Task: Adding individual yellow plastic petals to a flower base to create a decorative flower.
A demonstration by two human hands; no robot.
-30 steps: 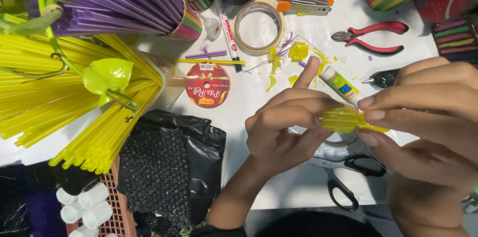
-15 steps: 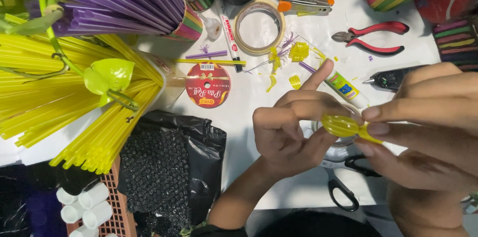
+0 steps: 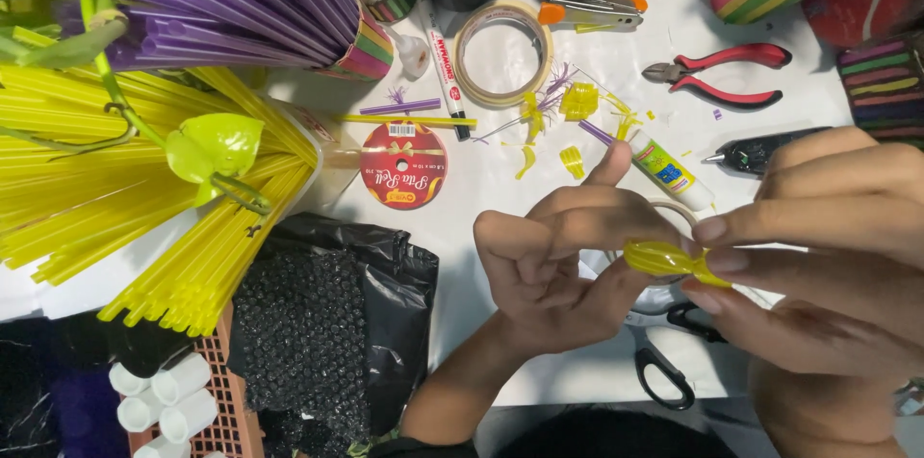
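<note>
Yellow straw piece [image 3: 666, 260], now pinched flatter, both hands [image 3: 558, 256]

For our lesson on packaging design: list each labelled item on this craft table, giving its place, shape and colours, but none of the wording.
Ribbon spool: centre of the table, round, red label with gold trim.
Glue tube: just above the left hand, slim, white with yellow-green label.
Marker pen: left of the tape roll, white barrel, black tip, red print.
</note>
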